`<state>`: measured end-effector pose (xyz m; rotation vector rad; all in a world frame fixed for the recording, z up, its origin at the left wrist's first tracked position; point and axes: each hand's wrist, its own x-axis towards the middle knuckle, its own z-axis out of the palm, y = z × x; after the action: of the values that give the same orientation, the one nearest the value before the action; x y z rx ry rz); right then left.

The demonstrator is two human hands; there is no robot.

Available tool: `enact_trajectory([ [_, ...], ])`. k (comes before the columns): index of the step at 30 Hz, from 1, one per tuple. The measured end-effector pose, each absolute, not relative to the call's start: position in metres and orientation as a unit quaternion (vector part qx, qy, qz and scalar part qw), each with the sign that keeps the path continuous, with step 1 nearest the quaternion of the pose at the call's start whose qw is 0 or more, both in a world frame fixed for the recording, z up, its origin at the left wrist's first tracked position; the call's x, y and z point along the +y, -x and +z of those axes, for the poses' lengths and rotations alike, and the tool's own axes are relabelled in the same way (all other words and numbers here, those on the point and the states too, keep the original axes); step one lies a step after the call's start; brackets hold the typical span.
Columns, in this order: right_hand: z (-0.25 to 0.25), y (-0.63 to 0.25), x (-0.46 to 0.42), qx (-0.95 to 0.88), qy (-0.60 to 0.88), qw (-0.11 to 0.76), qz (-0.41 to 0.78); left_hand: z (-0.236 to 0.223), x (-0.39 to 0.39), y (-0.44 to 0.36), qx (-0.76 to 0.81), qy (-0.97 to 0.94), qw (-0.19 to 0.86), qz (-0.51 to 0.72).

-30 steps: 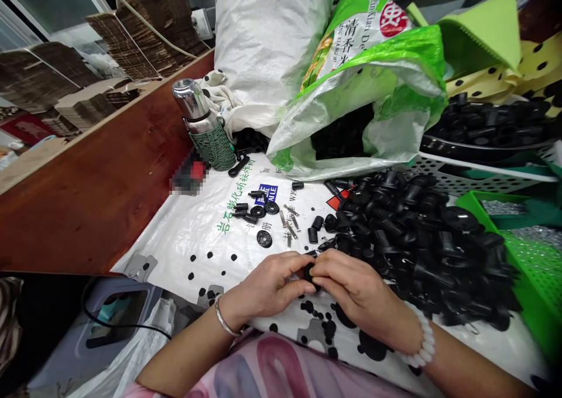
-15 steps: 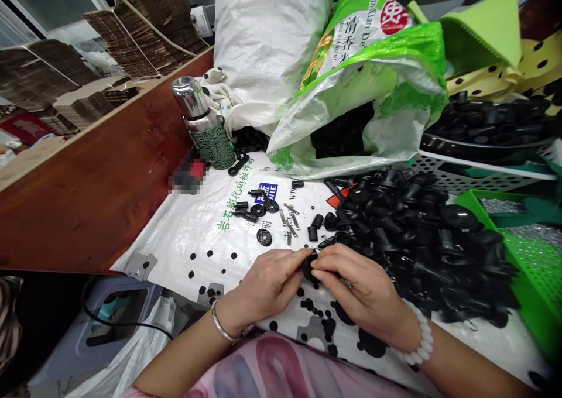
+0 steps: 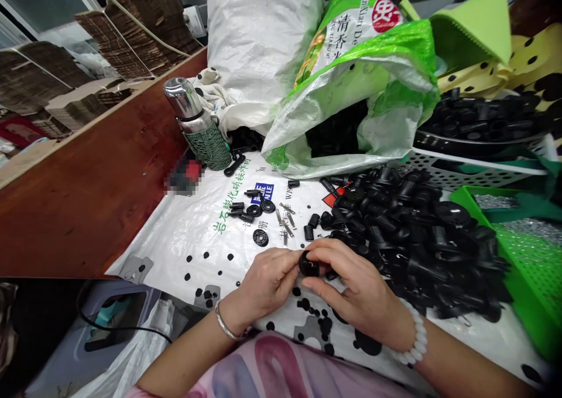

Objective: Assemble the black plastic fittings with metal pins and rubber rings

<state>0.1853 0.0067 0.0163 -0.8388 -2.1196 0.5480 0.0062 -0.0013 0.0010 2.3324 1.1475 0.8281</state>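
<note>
Both hands meet over the white printed sheet (image 3: 188,240), just in front of me. My left hand (image 3: 267,284) and my right hand (image 3: 351,287) pinch one small round black plastic part (image 3: 308,264) between their fingertips. A big heap of similar black plastic parts (image 3: 417,234) lies right of my right hand. Several loose black wheels and short metal pins (image 3: 267,216) lie scattered beyond my left hand.
A steel flask in a green sleeve (image 3: 197,123) stands at the back left. A green-and-white sack (image 3: 355,76) and a white sack (image 3: 259,41) stand behind. A white basket with black parts (image 3: 474,170) and a green tray of metal bits (image 3: 522,251) are right. Brown tabletop (image 3: 88,199) left.
The fingers have turned the black part so that its round face shows. Both hands sit slightly higher in view as the camera has shifted.
</note>
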Motion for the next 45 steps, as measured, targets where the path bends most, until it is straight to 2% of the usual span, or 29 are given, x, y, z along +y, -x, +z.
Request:
enact_trajectory([
  [5, 0.017, -0.182, 0.006, -0.821, 0.341, 0.406, 0.212, -0.005, -0.002, -0.009, 0.42, -0.826, 0.197, 0.32],
  [10, 0.015, -0.179, 0.003, -0.818, 0.336, 0.413, 0.217, -0.007, -0.004, -0.012, 0.405, -0.785, 0.258, 0.392],
  [15, 0.017, -0.182, 0.003, -0.828, 0.317, 0.419, 0.196, -0.007, -0.005, -0.013, 0.4, -0.751, 0.33, 0.409],
  [19, 0.022, -0.187, 0.005, -0.835, 0.305, 0.422, 0.179, -0.005, -0.004, -0.014, 0.396, -0.75, 0.331, 0.413],
  [28, 0.024, -0.191, 0.008, -0.852, 0.327, 0.375, 0.162, -0.009, -0.002, -0.018, 0.389, -0.803, 0.231, 0.388],
  [36, 0.018, -0.198, 0.013, -0.817, 0.354, 0.414, 0.19, 0.004, -0.002, 0.0, 0.412, -0.82, 0.175, 0.358],
  [40, 0.019, -0.201, 0.017, -0.78, 0.381, 0.443, 0.223, 0.005, 0.013, 0.033, 0.541, -0.744, 0.091, 0.382],
  [43, 0.018, -0.202, 0.018, -0.771, 0.382, 0.451, 0.239, 0.006, 0.029, 0.054, 0.68, -0.673, 0.035, 0.29],
  [45, 0.017, -0.203, 0.018, -0.769, 0.381, 0.452, 0.242, 0.007, 0.037, 0.06, 0.715, -0.666, 0.028, 0.212],
])
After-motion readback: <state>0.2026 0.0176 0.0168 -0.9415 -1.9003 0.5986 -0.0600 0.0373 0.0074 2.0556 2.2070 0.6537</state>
